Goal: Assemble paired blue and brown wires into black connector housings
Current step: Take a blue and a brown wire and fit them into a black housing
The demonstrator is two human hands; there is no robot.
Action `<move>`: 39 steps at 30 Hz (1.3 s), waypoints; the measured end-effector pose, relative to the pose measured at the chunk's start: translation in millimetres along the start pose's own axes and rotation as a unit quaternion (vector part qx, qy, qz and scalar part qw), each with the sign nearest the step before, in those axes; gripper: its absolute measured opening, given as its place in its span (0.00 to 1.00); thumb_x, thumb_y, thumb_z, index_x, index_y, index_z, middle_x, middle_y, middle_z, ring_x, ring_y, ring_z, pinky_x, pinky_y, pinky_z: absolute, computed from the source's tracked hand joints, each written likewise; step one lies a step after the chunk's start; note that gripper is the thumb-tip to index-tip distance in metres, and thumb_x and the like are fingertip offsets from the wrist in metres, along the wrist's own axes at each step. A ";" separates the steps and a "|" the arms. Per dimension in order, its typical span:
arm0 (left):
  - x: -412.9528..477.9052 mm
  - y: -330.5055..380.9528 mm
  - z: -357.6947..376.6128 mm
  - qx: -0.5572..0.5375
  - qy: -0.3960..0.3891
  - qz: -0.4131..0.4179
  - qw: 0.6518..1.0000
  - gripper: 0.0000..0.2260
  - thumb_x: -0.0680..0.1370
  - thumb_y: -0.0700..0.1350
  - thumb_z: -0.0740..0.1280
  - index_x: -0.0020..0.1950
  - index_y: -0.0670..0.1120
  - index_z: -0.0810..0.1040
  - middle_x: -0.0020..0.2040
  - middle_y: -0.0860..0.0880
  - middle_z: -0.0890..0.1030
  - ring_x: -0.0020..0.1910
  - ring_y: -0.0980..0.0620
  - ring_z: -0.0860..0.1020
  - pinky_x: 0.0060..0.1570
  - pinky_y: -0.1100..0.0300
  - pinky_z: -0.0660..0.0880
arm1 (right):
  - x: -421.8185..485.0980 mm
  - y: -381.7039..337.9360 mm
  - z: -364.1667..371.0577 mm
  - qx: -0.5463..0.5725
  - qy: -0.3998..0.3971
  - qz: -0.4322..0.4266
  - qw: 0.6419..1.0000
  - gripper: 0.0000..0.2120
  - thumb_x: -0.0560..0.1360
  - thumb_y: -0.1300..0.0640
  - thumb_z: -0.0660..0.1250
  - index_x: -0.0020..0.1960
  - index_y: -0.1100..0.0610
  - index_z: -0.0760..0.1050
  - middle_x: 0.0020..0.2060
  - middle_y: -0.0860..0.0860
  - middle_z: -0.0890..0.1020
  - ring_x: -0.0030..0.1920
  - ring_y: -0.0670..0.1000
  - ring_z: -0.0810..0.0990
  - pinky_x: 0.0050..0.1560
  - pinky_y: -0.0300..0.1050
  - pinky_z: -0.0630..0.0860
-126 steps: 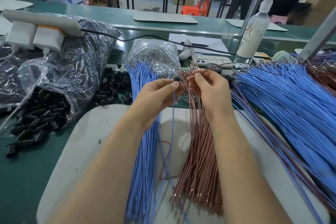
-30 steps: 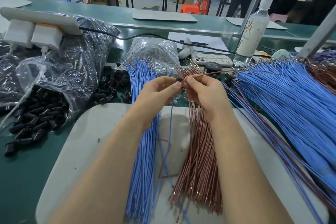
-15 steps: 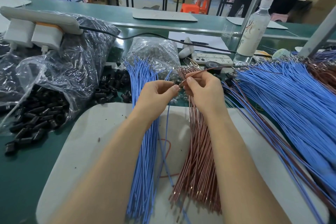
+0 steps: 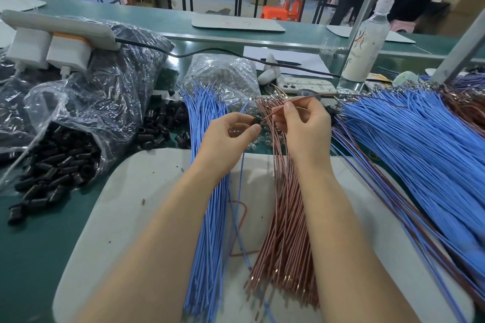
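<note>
While L grip (image 4: 228, 139) pinches housing (image 4: 256, 121) | R grip (image 4: 305, 126) pinches brown wire (image 4: 309, 97) | wire bundles (image 4: 207, 204) crowd beneath

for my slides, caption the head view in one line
Left hand pinches a black housing; right hand holds a brown wire up to it.

Two hands, left hand (image 4: 225, 136) and right hand (image 4: 304, 128); one black housing (image 4: 256, 120) and one brown wire (image 4: 312, 96) held. One bottle (image 4: 364, 44) and one phone (image 4: 307, 86) far right; two white plugs (image 4: 69, 54) far left.
</note>
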State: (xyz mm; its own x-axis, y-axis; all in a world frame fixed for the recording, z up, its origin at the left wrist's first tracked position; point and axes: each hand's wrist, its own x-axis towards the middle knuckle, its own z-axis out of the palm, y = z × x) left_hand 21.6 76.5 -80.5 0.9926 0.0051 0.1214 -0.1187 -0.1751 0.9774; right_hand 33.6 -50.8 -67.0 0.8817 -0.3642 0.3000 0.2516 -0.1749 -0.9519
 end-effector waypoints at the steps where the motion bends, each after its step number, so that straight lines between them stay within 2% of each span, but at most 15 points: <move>1: 0.2 -0.7 0.0 0.026 0.002 0.011 1.000 0.04 0.76 0.45 0.69 0.50 0.50 0.78 0.46 0.49 0.82 0.45 0.54 0.79 0.48 0.63 0.75 | 0.5 -0.9 -0.6 0.013 0.005 0.000 1.000 0.08 0.78 0.64 0.62 0.42 0.54 0.73 0.36 0.51 0.82 0.36 0.45 0.82 0.41 0.40 0.79; 3: 0.7 -2.0 0.9 0.084 0.007 0.038 0.996 0.03 0.76 0.46 0.69 0.49 0.52 0.78 0.43 0.51 0.80 0.43 0.56 0.77 0.45 0.67 0.72 | 0.5 -2.7 -0.9 0.026 0.009 -0.004 1.000 0.07 0.78 0.64 0.62 0.43 0.55 0.74 0.36 0.51 0.82 0.34 0.42 0.81 0.38 0.36 0.77; 4: 0.6 -2.3 1.5 0.109 0.011 0.052 0.993 0.03 0.76 0.45 0.69 0.47 0.53 0.77 0.41 0.52 0.79 0.41 0.57 0.76 0.43 0.69 0.71 | 0.3 -3.2 -0.8 0.021 0.009 -0.008 1.000 0.06 0.78 0.64 0.62 0.44 0.56 0.74 0.37 0.52 0.82 0.34 0.42 0.81 0.38 0.37 0.78; 7: -0.3 -2.4 3.2 0.160 0.025 0.092 0.983 0.04 0.76 0.44 0.69 0.46 0.53 0.77 0.38 0.55 0.77 0.39 0.58 0.75 0.39 0.74 0.68 | -0.9 -2.9 -0.9 -0.026 0.004 -0.028 0.999 0.04 0.78 0.62 0.62 0.46 0.58 0.74 0.39 0.54 0.83 0.39 0.49 0.82 0.48 0.51 0.80; 9: -0.2 -2.9 4.0 0.188 0.032 0.112 0.975 0.03 0.76 0.43 0.69 0.48 0.50 0.79 0.39 0.53 0.78 0.40 0.56 0.76 0.39 0.76 0.67 | -1.7 -3.1 -1.4 -0.061 -0.005 -0.042 0.997 0.04 0.78 0.61 0.63 0.46 0.57 0.75 0.39 0.53 0.83 0.42 0.52 0.82 0.52 0.55 0.78; 12: 0.6 -4.4 4.1 0.223 0.040 0.131 0.965 0.04 0.76 0.44 0.68 0.51 0.48 0.80 0.43 0.50 0.79 0.43 0.54 0.76 0.40 0.76 0.66 | -3.6 -4.6 -1.2 -0.115 -0.011 -0.074 0.991 0.03 0.77 0.61 0.64 0.45 0.57 0.76 0.37 0.46 0.80 0.42 0.49 0.80 0.51 0.51 0.77; 15: 0.4 -3.7 5.0 0.235 0.049 0.149 0.959 0.05 0.77 0.44 0.67 0.52 0.49 0.80 0.43 0.51 0.79 0.43 0.54 0.76 0.39 0.74 0.67 | -5.0 -5.0 -0.7 -0.140 -0.028 -0.086 0.986 0.04 0.77 0.61 0.64 0.46 0.60 0.77 0.38 0.48 0.81 0.41 0.50 0.80 0.49 0.48 0.76; 20: 0.1 -2.1 4.6 0.249 0.065 0.174 0.951 0.06 0.77 0.43 0.67 0.52 0.46 0.80 0.44 0.49 0.80 0.43 0.51 0.76 0.47 0.56 0.74 | -4.5 -2.6 0.0 -0.165 -0.079 -0.070 0.981 0.03 0.76 0.60 0.65 0.45 0.57 0.77 0.38 0.49 0.81 0.42 0.50 0.80 0.50 0.49 0.77; 27: -1.8 -0.6 3.4 0.251 0.068 0.190 0.947 0.06 0.77 0.43 0.67 0.52 0.45 0.80 0.45 0.50 0.79 0.45 0.51 0.76 0.48 0.56 0.73 | -3.0 -0.5 0.2 -0.126 -0.136 0.022 0.982 0.07 0.74 0.59 0.67 0.38 0.52 0.76 0.35 0.51 0.82 0.40 0.52 0.81 0.51 0.56 0.79; 31: -3.3 1.0 4.2 0.249 0.064 0.199 0.946 0.06 0.77 0.41 0.67 0.52 0.43 0.80 0.44 0.50 0.78 0.46 0.51 0.76 0.48 0.59 0.72 | -0.9 -7.1 -3.4 0.104 -0.080 0.120 0.984 0.07 0.79 0.54 0.63 0.45 0.52 0.78 0.37 0.49 0.83 0.36 0.46 0.80 0.40 0.41 0.80; 33: -4.0 2.1 5.2 0.240 0.065 0.207 0.946 0.06 0.77 0.41 0.67 0.52 0.43 0.80 0.44 0.50 0.79 0.46 0.51 0.76 0.49 0.59 0.73 | 1.4 -9.7 -5.8 0.164 -0.058 0.144 0.974 0.11 0.81 0.55 0.60 0.46 0.52 0.79 0.36 0.49 0.84 0.34 0.46 0.79 0.38 0.39 0.77; 36: -3.5 3.0 6.2 0.204 0.072 0.209 0.954 0.06 0.77 0.40 0.67 0.52 0.43 0.80 0.45 0.50 0.81 0.45 0.53 0.77 0.48 0.63 0.73 | -3.7 -10.7 0.0 0.079 -0.107 0.113 0.985 0.13 0.81 0.58 0.60 0.42 0.54 0.80 0.37 0.52 0.84 0.37 0.49 0.80 0.42 0.41 0.78; 39: -2.0 5.0 6.6 0.120 0.085 0.162 0.976 0.05 0.77 0.41 0.67 0.52 0.45 0.81 0.44 0.51 0.83 0.44 0.56 0.79 0.46 0.67 0.74 | -13.7 -14.3 10.9 0.014 -0.182 0.091 0.979 0.14 0.82 0.55 0.58 0.48 0.57 0.81 0.45 0.62 0.84 0.47 0.61 0.83 0.52 0.56 0.80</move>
State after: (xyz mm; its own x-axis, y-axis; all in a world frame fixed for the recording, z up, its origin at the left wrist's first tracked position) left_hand 19.2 69.1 -76.9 0.8828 0.0713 0.4643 -0.3955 -0.4203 0.8166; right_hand 22.2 -33.3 -58.2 0.9955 -0.0366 0.0878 0.0833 -0.1097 -0.9905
